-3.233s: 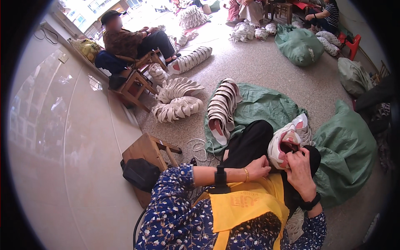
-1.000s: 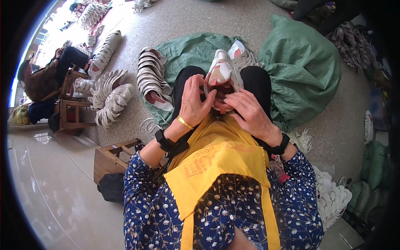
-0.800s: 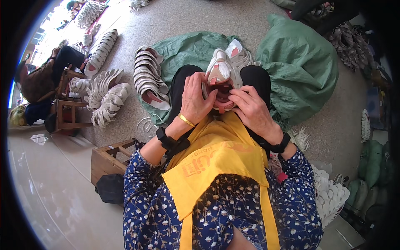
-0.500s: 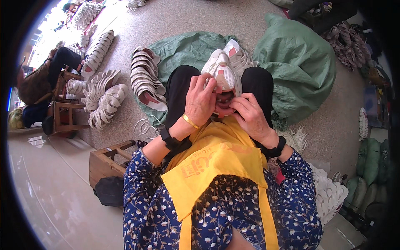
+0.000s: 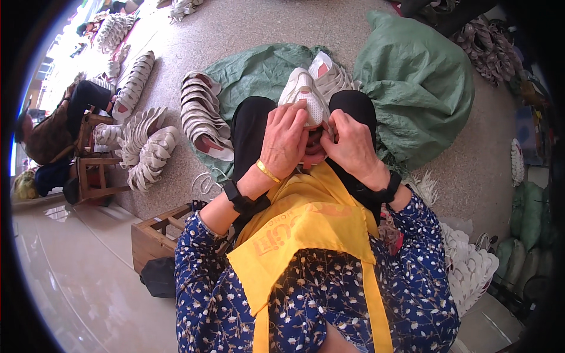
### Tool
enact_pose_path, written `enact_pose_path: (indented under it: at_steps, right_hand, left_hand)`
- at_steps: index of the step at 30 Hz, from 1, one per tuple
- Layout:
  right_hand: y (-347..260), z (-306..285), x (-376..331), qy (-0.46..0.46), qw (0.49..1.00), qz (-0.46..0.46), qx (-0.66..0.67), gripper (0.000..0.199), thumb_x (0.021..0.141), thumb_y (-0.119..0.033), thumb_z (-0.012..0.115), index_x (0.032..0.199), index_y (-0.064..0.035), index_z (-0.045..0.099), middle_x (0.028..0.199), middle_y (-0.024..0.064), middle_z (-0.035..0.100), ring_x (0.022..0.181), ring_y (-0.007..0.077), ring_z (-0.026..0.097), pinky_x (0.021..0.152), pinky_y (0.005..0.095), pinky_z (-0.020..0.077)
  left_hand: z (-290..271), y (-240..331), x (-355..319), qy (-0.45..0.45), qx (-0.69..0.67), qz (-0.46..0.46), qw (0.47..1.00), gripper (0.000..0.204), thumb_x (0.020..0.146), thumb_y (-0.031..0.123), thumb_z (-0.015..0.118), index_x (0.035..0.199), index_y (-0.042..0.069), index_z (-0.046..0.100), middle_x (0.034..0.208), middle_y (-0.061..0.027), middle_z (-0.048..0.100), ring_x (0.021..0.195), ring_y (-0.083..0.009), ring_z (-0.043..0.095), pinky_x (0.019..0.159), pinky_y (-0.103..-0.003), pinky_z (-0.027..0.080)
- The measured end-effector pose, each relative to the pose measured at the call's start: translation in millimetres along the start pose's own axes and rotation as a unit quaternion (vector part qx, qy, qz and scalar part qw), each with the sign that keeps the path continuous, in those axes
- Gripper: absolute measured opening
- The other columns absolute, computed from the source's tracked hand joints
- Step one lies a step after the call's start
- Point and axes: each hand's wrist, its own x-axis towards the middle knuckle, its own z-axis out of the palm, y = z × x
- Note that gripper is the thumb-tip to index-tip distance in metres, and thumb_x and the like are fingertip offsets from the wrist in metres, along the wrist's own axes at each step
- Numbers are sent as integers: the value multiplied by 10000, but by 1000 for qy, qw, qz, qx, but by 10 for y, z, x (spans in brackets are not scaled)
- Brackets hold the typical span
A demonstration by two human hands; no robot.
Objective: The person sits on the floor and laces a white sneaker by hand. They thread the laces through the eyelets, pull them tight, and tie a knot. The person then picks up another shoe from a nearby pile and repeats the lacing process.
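Between my knees stands a white shoe upper (image 5: 301, 84) with a mesh toe, its toe pointing away from me and its reddish-lined opening toward me. My left hand (image 5: 283, 140) is closed on its left side, fingers bent over the front of the opening. At the right edge of the opening my right hand (image 5: 353, 147) pinches the upper between thumb and fingers. Whether a lace or other small part lies in that pinch is hidden. A yellow apron (image 5: 306, 223) covers my lap just below both hands.
Nested shoe uppers (image 5: 203, 115) lie left of my knees, with another stack (image 5: 333, 79) ahead. A green sack (image 5: 412, 94) bulges at the right; a green sheet (image 5: 259, 70) spreads beneath the stacks. Left are a wooden stool (image 5: 156, 238) and a seated person (image 5: 53, 129).
My right hand has risen along the opening's edge, its fingers now bent into a pinch. The left hand's fingers have shifted over the upper, and the upper has tipped slightly left.
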Motion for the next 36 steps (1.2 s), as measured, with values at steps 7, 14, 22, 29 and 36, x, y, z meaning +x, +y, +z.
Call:
enact_pose_path:
  at_steps: [7, 14, 22, 29, 36]
  right_hand:
    - [64, 11, 3, 39, 999, 24, 16, 188, 850, -65, 695, 896, -33, 516, 764, 158, 629, 704, 401, 664, 601, 479, 531]
    - [108, -34, -43, 44, 997, 40, 55, 162, 866, -58, 684, 901, -33, 528, 762, 154, 622, 701, 395, 656, 603, 474, 528]
    - [-33, -46, -86, 6, 995, -67, -69, 180, 868, -52, 661, 1025, -26, 576, 1029, 157, 632, 892, 345, 661, 679, 442, 560]
    - [21, -15, -55, 12, 992, -109, -64, 203, 860, -15, 623, 1053, -3, 561, 1184, 205, 623, 1024, 391, 613, 819, 458, 549]
    - [55, 12, -49, 12, 992, -111, -65, 205, 843, -2, 600, 1042, 8, 552, 1196, 222, 629, 1009, 398, 618, 857, 457, 543]
  left_hand:
    - [18, -32, 20, -80, -21, 9, 997, 283, 831, 45, 648, 1110, 33, 602, 1355, -109, 621, 1147, -347, 575, 954, -443, 442]
    - [-86, 56, 111, -175, 24, 32, 984, 289, 852, 136, 645, 1133, 75, 614, 1366, -69, 624, 1142, -309, 557, 972, -427, 402]
    - [6, 100, 35, -146, 33, 38, 988, 448, 758, 176, 732, 1179, 75, 616, 1356, -97, 624, 1186, -334, 545, 1015, -441, 390]
    - [-113, 46, 36, -4, -113, -34, 993, 365, 802, 40, 719, 1123, -19, 555, 1306, -230, 614, 1158, -431, 562, 969, -462, 481]
    - [9, -88, -183, -17, -81, -140, 987, 439, 871, -7, 627, 1300, -41, 537, 1099, -190, 647, 1062, -373, 582, 902, -437, 509]
